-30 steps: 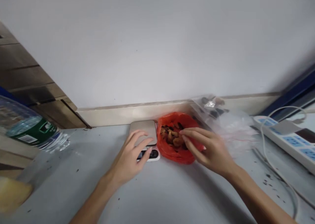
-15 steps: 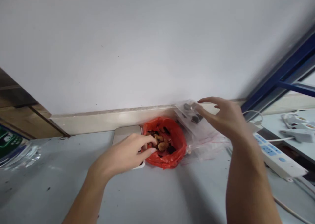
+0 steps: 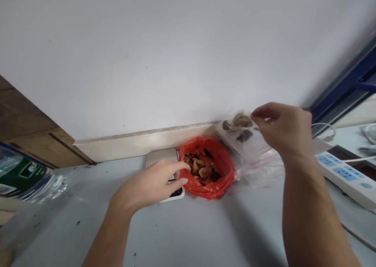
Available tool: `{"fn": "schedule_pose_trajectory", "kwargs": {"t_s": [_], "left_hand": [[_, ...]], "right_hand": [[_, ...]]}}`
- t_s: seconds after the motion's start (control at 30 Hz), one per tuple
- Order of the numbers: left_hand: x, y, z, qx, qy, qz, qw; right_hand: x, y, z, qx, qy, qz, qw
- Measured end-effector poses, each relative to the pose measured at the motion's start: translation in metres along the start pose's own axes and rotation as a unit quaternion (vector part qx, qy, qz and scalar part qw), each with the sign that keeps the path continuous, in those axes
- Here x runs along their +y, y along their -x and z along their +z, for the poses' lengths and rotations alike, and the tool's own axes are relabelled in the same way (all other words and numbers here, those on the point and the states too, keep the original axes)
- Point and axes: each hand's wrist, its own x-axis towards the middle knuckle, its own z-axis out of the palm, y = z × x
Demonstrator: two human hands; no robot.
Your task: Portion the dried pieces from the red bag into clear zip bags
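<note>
A red plastic bag (image 3: 228, 172) stands open on the grey surface, with brown dried pieces (image 3: 202, 168) that look like mushrooms inside. My left hand (image 3: 157, 181) is at its left rim, thumb and forefinger apart, over a flat scale-like device (image 3: 161, 155) with a pale top. Whether the fingertips touch the rim I cannot tell. To the right, clear zip bags (image 3: 249, 161) lie against the wall; the upper one holds several brown and dark pieces (image 3: 243, 136). My right hand (image 3: 286, 132) has its thumb and forefinger closed at that bag's upper right edge.
A white power strip (image 3: 345, 174) with cables lies at the right, near a blue metal frame (image 3: 349, 81). At the left is a clear bottle with a green label (image 3: 25, 171), beside a wooden panel (image 3: 32, 118). The white wall (image 3: 164, 55) rises behind.
My right hand's thumb and forefinger have come together at the clear bag's edge; they were apart. Its pieces now show more plainly. The view has shifted slightly left; my left hand stays by the red bag.
</note>
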Motion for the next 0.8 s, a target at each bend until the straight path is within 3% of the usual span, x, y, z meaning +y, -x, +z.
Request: {"fn": "schedule_pose_trajectory", "kwargs": {"t_s": [0.1,0.2,0.3,0.4,0.5,0.6,0.67,0.8], "left_hand": [[0.001,0.004,-0.005,0.031,0.002,0.007,0.999],[-0.003,0.007,-0.009,0.120,0.031,0.048,0.991],[-0.011,0.008,-0.013,0.230,0.064,0.097,0.966],[-0.016,0.011,-0.019,0.307,0.125,0.130,0.935],[-0.015,0.017,-0.026,0.340,0.162,0.137,0.916],[-0.012,0.021,-0.030,0.339,0.166,0.168,0.911],[-0.012,0.021,-0.032,0.330,0.180,0.168,0.911],[-0.018,0.019,-0.034,0.307,0.222,0.090,0.921]], "right_hand": [[-0.014,0.009,-0.001,0.093,-0.082,-0.066,0.990],[-0.028,0.022,0.001,0.087,-0.191,-0.120,0.970],[-0.047,0.036,0.006,-0.024,-0.297,-0.124,0.947],[-0.066,0.049,0.011,-0.205,-0.356,-0.055,0.910],[-0.076,0.055,0.017,-0.369,-0.387,-0.002,0.845],[-0.073,0.055,0.031,-0.485,-0.421,0.017,0.766],[-0.065,0.054,0.042,-0.523,-0.424,0.021,0.739],[-0.051,0.048,0.048,-0.469,-0.399,0.060,0.786]]}}
